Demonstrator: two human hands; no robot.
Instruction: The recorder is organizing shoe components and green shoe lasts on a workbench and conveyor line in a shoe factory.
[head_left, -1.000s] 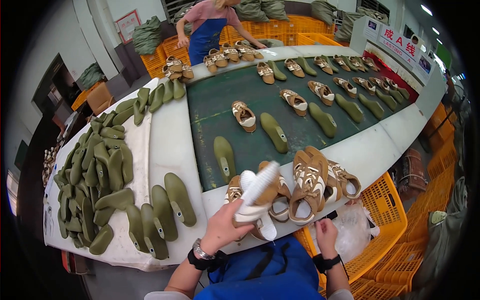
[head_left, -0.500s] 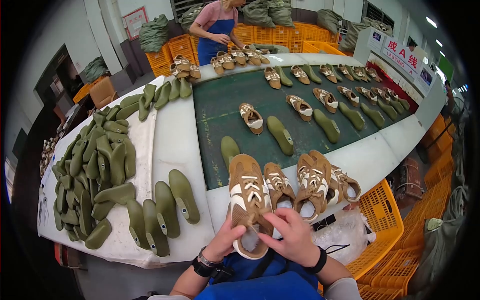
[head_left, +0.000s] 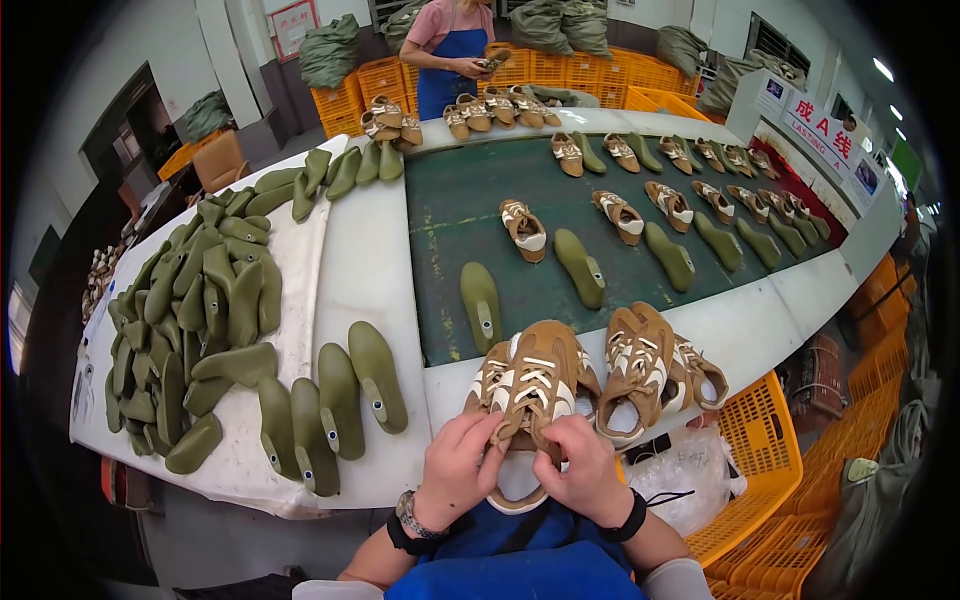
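A brown sneaker with white stripes and white laces (head_left: 535, 372) is in front of me, toe pointing away and its opening toward me. My left hand (head_left: 460, 465) pinches the left side of its upper by the lace ends. On the other side, my right hand (head_left: 583, 468) is closed on the upper in the same way. The shoe's opening gapes between my hands. Partly hidden behind it is another brown sneaker (head_left: 487, 378). To the right, several matching sneakers (head_left: 637, 365) lean together at the table edge.
Green shoe lasts (head_left: 190, 320) are heaped on the left, with several more lasts (head_left: 340, 400) nearer me. Sneakers and lasts stand in rows on a green conveyor belt (head_left: 440, 300). An orange crate (head_left: 765, 430) is at my right. Across the belt, a person (head_left: 450, 60) holds a shoe.
My hands have moved from the laces and tongue to the two sides of the upper, and its opening is wider. The person across the belt has lifted a shoe.
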